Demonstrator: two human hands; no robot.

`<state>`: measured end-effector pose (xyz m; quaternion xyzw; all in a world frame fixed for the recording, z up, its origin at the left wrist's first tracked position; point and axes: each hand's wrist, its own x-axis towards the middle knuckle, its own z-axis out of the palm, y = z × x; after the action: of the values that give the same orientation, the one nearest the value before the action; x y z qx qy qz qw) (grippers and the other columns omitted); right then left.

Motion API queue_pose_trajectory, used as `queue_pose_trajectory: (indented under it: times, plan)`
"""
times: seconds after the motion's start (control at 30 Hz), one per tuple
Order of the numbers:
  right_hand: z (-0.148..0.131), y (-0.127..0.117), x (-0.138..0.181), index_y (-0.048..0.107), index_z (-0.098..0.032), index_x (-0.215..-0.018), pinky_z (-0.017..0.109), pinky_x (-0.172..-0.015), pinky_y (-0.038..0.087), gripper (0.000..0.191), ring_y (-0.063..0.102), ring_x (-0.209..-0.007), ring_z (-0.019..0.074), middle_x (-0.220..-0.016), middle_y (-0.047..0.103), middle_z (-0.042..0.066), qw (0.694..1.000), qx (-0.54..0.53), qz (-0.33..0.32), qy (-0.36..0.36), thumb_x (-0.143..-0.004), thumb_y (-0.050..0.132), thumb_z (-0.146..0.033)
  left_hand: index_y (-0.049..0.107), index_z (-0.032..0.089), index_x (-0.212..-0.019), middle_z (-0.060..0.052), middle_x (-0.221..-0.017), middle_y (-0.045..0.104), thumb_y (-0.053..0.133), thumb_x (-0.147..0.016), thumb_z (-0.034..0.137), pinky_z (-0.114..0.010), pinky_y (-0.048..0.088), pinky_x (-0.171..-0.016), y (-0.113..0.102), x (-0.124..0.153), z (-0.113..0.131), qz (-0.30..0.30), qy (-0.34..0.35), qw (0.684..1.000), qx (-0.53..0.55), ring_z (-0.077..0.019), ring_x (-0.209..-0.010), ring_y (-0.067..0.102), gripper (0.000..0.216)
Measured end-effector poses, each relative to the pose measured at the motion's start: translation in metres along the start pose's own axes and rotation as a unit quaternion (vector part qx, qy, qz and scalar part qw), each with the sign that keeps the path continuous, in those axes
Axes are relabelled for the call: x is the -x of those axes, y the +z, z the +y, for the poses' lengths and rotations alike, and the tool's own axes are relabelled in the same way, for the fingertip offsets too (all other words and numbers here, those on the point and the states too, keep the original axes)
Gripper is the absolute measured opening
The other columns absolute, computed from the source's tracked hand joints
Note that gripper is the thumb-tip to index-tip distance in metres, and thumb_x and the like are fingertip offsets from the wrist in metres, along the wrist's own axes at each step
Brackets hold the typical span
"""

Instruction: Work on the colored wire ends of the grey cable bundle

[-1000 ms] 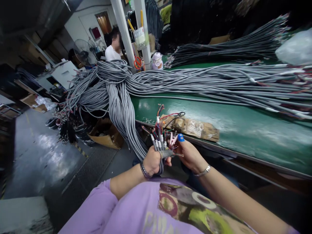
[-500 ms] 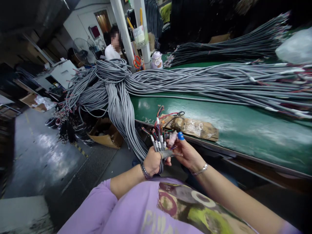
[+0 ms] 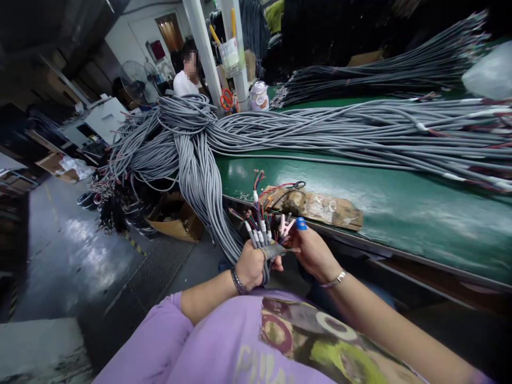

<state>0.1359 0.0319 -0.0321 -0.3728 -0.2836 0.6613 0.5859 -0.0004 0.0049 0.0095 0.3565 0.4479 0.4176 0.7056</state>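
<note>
Head view, clock hours counted from the left hand: nearest me, a lilac shirt [image 3: 192,341] is filling six o'clock. Above it, the left hand [image 3: 248,266] is clenching a bundle of grey cables [image 3: 260,236], their white-banded ends and bare coloured wires pointing up toward twelve. The right hand [image 3: 316,253] is bending in at three o'clock, its thumb wearing a blue cover [image 3: 301,224]. A pink clip [image 3: 286,228] is sitting between the hands, toward one o'clock; I cannot tell whether the right hand's hidden fingers are gripping it. Half a second ago its arms were blurring together near the blue thumb; now they are spreading in a V, and the thumb is standing a little off. The left hand's hold is staying the same.

Farther out, a brown block [image 3: 334,210] is lying at two o'clock by the edge of the green table [image 3: 400,202], while an open carton [image 3: 176,226] is resting at ten. Thick grey cables [image 3: 196,136] are draping down at eleven. Beyond them, a lidded jar [image 3: 260,96] is standing at twelve, black cables [image 3: 376,72] are stretching out toward one, and a person in white [image 3: 185,84] is facing aside at eleven.
</note>
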Motion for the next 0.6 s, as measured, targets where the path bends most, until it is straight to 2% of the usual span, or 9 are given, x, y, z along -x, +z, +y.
queue_pose_trajectory:
  times: [0.17,0.37,0.6]
  plan:
    - [0.0007,0.0028,-0.0034,0.066,-0.021,-0.080,0.034,-0.057,0.049,0.052,0.061,-0.063,0.0208,-0.068,0.065,0.004,0.989,-0.061,-0.081,0.108,-0.074,0.062,-0.072,0.056,0.014,-0.059,0.001,-0.046,0.053,0.079,-0.053,0.043,-0.023,0.038,-0.043,-0.0005,-0.0042,-0.0023,0.001,-0.019,1.000,0.002,-0.0096,-0.039,0.048,0.038]
    - [-0.0014,0.0058,-0.0077,0.068,-0.022,-0.081,0.033,-0.068,0.054,0.039,0.064,-0.066,0.0179,-0.074,0.071,0.002,0.986,-0.128,-0.022,0.104,-0.072,0.074,-0.059,0.055,0.014,-0.059,0.000,-0.045,0.054,0.079,-0.052,0.041,-0.023,0.037,-0.042,-0.0009,-0.0052,-0.0032,0.002,-0.027,1.000,0.001,-0.0106,-0.038,0.049,0.037]
    - [0.0003,0.0071,-0.0046,0.069,-0.021,-0.078,0.030,-0.058,0.051,0.040,0.061,-0.060,0.0159,-0.073,0.072,0.002,0.978,-0.173,-0.029,0.116,-0.070,0.076,-0.059,0.056,0.014,-0.064,0.001,-0.045,0.055,0.081,-0.051,0.038,-0.024,0.039,-0.043,-0.0003,-0.0027,-0.0023,0.003,-0.029,1.000,0.005,-0.0111,-0.038,0.049,0.037]
